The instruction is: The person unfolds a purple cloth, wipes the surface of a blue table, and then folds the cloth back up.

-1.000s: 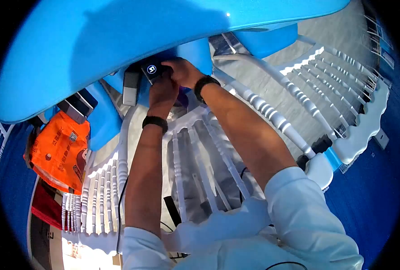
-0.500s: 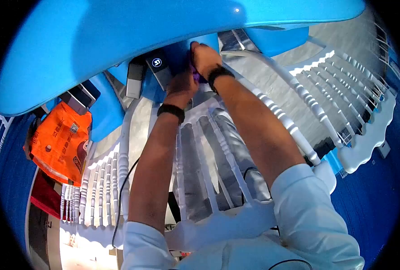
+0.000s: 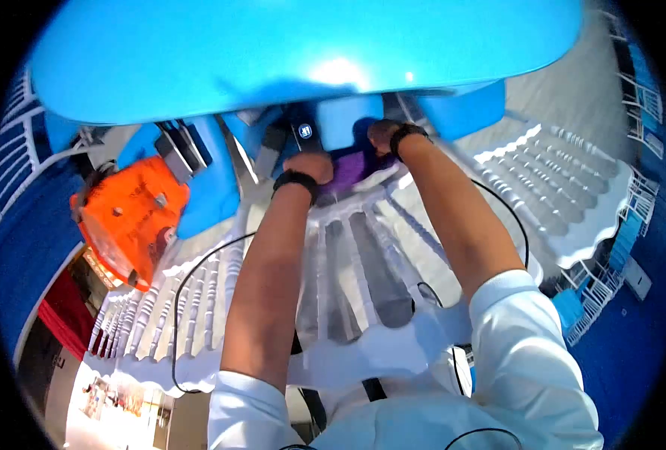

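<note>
**Purple cloth between our hands**

In the head view, we see the purple cloth (image 3: 354, 171) beyond the white chair back (image 3: 382, 352), its long axis running from near left to far right. Our left hand (image 3: 310, 165) meets its left end; our right hand (image 3: 382, 136) is beside its right. Both look curled, but blur and hidden fingers mean we cannot tell their opening or grip.

likely a banquet hall: blue-covered table (image 3: 295, 45), white spindle-backed chairs (image 3: 378, 352), blue carpet (image 3: 610, 382).
</note>
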Demonstrator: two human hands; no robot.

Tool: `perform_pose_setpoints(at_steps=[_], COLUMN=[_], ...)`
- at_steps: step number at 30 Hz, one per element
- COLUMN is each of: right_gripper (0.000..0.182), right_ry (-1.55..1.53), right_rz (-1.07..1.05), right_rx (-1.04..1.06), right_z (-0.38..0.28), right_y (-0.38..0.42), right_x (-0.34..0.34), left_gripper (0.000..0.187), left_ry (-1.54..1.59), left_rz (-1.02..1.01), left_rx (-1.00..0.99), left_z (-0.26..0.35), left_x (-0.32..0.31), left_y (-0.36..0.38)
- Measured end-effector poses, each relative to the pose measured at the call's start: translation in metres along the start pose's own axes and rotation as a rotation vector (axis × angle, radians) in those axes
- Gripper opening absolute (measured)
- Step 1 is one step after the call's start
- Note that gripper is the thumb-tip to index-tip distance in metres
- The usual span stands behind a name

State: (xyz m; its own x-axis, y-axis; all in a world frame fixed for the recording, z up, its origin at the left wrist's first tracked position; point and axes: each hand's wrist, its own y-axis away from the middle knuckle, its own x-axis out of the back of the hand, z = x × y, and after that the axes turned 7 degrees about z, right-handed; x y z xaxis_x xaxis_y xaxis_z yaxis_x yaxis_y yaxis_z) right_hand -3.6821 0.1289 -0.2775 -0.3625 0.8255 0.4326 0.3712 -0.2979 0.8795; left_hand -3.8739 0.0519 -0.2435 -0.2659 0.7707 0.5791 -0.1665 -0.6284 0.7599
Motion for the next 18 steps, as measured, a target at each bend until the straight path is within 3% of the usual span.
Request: perform_pose_setpoints(at_steps=[1,2,3,4,5,6,7,8,9,10,12,14,18], right_gripper=[0.036,0.043,0.054,0.066,0.068,0.066,0.040,0.042,0.048,0.040,0.041,0.034,0.028], right_ry=[0.133,0.054,0.328,0.414,0.401,0.524,0.460,0.352,0.359,0.318,0.163,0.092,-0.113], right_rz=[-0.056,-0.208,-0.176,-0.317,-0.309,-0.208,0.015,-0.113,-0.107,-0.069,-0.002,0.179,0.468], right_rx=[0.010,0.000,0.068,0.102,0.210,0.172,0.311,0.295,0.354,0.430,0.382,0.372,0.274], right_z=[0.000,-0.004,-0.044,-0.043,-0.050,-0.076,-0.089,-0.108,-0.113,-0.119,-0.130,-0.134,-0.142], right_y=[0.000,0.014,0.079,0.048,0.074,0.127,0.184,0.236,0.260,0.294,0.346,0.345,0.364], right_x=[0.006,0.025,0.067,0.043,0.044,0.054,0.068,0.099,0.095,0.097,0.080,0.031,-0.004], left_gripper=[0.034,0.035,0.032,0.030,0.029,0.028,0.026,0.024,0.022,0.021,0.020,0.021,0.017], left_ry=[-0.062,-0.127,-0.151,-0.173,-0.179,-0.184,-0.241,-0.302,-0.283,-0.263,-0.099,-0.401,-0.205], left_rz=[-0.020,-0.032,0.033,0.093,0.142,0.187,0.243,0.292,0.280,0.263,0.513,0.318,0.591], left_rx=[-0.014,-0.028,-0.073,-0.114,-0.147,-0.177,-0.250,-0.322,-0.355,-0.391,-0.539,-0.393,-0.331], left_z=[-0.004,-0.006,-0.001,0.005,0.011,0.016,0.021,0.027,0.035,0.043,0.038,0.053,0.046], left_x=[0.010,0.026,0.049,0.069,0.084,0.097,0.108,0.117,0.130,0.138,0.112,0.102,0.029], left_y=[0.007,0.016,0.041,0.071,0.096,0.122,0.149,0.178,0.212,0.247,0.287,0.329,0.353])
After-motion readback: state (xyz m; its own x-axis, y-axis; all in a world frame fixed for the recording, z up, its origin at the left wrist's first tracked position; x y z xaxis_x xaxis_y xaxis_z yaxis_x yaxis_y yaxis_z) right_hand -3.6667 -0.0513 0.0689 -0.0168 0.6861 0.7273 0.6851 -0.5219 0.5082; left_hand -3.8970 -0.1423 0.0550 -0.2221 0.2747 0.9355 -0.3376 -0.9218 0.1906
